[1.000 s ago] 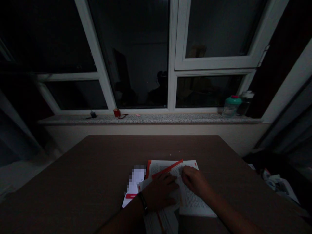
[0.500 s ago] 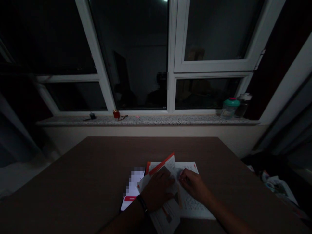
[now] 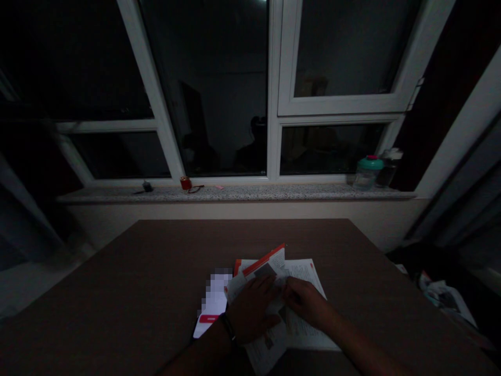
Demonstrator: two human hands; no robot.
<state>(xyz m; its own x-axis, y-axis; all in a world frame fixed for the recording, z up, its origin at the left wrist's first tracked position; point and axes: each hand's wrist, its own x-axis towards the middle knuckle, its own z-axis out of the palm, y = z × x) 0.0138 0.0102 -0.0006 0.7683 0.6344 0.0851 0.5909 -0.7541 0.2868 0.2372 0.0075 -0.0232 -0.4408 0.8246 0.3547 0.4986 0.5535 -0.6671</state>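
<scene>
An open book (image 3: 307, 277) with white printed pages and orange edging lies near the front of a dark brown table (image 3: 164, 271). My left hand (image 3: 250, 308), a dark band on its wrist, rests flat on a folded sheet (image 3: 266, 266) of the book, fingers stretched over the paper. My right hand (image 3: 303, 303) presses on the page just to the right, fingers curled at the fold where the two hands meet. A lit phone (image 3: 213, 308) lies on the table left of the book.
A stone window sill (image 3: 235, 192) behind the table carries a small red object (image 3: 185, 183), a dark small item (image 3: 147, 186) and a jar with a teal lid (image 3: 367, 172). Dark windows stand above. Clutter lies on the floor at right (image 3: 442, 297).
The orange-edged sheet has lifted and folded over toward the left under my left hand. My right hand has slid left along the page toward the fold.
</scene>
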